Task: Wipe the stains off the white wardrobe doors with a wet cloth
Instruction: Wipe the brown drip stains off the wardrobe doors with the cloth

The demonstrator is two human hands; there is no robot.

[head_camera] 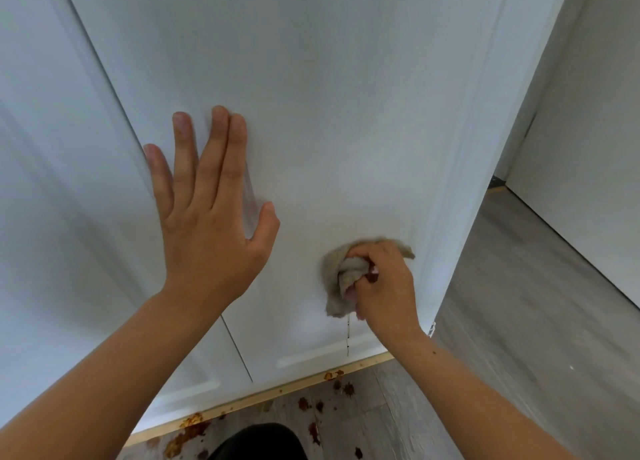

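Observation:
A white wardrobe door (329, 113) fills the view, with a second door (52, 217) to its left. My left hand (207, 210) lies flat on the right-hand door near its left edge, fingers straight and spread. My right hand (384, 283) grips a crumpled beige cloth (337, 279) and presses it against the lower part of the same door. A thin brown drip (348, 338) runs down the door from under the cloth. A brown smear shows on the cloth by my fingers.
A pale wooden strip (277, 392) runs along the wardrobe's base. Brown splatters (187, 432) lie on the grey plank floor (519, 321) below the doors. A white wall (588, 147) stands to the right. Something dark (259, 442) sits at the bottom edge.

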